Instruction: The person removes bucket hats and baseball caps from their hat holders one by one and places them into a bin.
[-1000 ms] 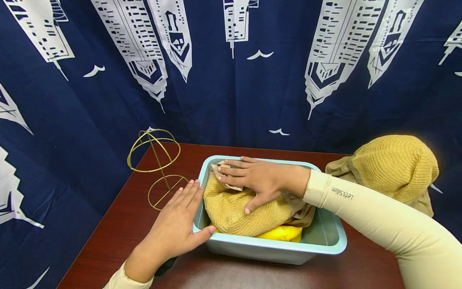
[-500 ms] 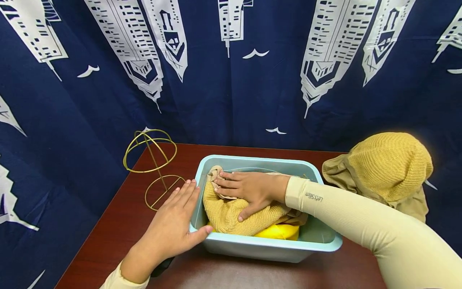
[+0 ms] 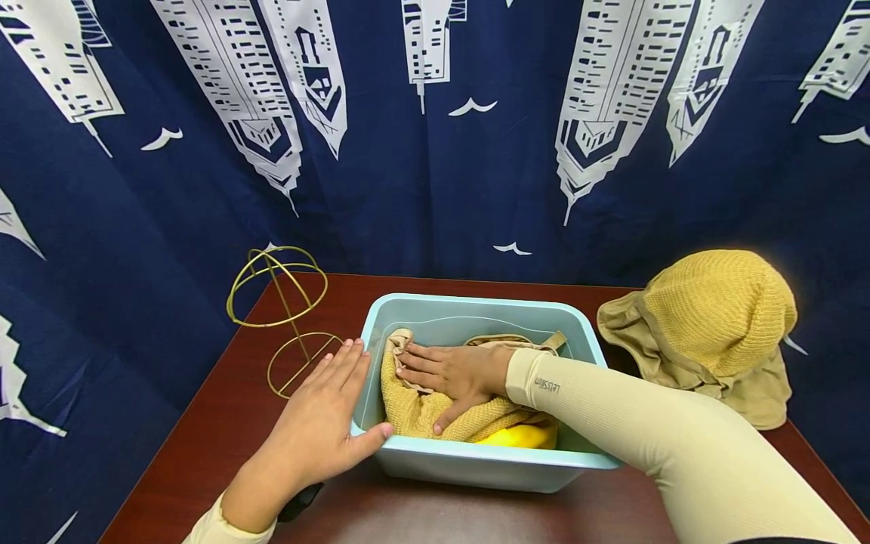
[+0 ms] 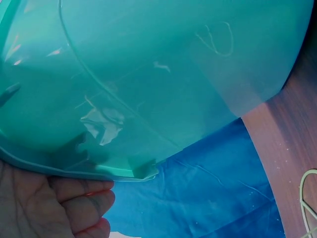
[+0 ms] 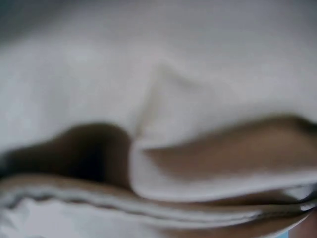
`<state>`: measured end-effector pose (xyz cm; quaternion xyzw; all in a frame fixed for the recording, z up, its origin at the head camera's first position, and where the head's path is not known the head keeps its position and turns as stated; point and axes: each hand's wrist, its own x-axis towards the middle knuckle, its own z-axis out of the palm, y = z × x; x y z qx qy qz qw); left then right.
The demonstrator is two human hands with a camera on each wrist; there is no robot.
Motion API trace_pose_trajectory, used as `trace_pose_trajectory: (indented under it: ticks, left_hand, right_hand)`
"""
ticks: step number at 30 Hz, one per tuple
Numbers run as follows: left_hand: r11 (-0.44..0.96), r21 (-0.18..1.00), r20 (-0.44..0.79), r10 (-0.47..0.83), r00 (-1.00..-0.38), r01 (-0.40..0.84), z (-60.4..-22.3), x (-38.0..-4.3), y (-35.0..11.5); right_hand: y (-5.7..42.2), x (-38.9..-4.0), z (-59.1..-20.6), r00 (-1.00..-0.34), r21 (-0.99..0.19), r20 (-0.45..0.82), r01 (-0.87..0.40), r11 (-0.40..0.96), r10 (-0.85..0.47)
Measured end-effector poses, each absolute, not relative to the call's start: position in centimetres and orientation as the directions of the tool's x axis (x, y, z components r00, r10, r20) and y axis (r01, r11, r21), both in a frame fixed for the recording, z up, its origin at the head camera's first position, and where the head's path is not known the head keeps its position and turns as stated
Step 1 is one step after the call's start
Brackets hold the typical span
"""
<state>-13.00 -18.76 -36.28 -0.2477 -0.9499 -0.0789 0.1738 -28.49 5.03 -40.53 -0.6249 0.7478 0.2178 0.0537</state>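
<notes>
A light blue plastic bin [image 3: 476, 473] stands on the table, with a mustard knit hat [image 3: 408, 404] inside. My right hand [image 3: 451, 372] presses down on the hat, palm down and fingers spread. Beige cloth [image 3: 399, 341] pokes out by its fingertips. Under the hat shows something bright yellow and smooth [image 3: 522, 436], mostly covered. My left hand [image 3: 319, 415] rests along the bin's left rim, fingers straight. In the left wrist view, the left fingers [image 4: 81, 206] lie against that rim. Blurred pale cloth [image 5: 163, 94] fills the right wrist view.
Left of the bin stands a gold wire hat stand [image 3: 288, 317]. Another mustard knit hat with a beige flap [image 3: 720, 317] sits at the right of the dark red-brown table [image 3: 197, 453]. A navy curtain with white building prints [image 3: 381, 204] hangs behind.
My right hand has moved lower into the bin, pushing the hat and beige cloth down below the rim. My left hand stays at the left rim. The head view has shifted slightly.
</notes>
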Motion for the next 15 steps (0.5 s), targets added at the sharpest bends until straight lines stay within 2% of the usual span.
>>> trace_pose_trajectory:
  ticks: [4,15]
  left_hand:
    - [0.864,0.079,0.375,0.437,-0.817,0.498,-36.4,-13.0,-18.9]
    - [0.861,0.073,0.391,0.439,-0.809,0.503,-36.4,-12.9,-18.9]
  right_hand:
    - [4.9,-28.5,-40.0,-0.227,0.259,-0.359,-0.956,0.137,-0.905]
    - [5.5,-28.4,-36.1,-0.182,0.203,-0.295,-0.971,0.125,-0.938]
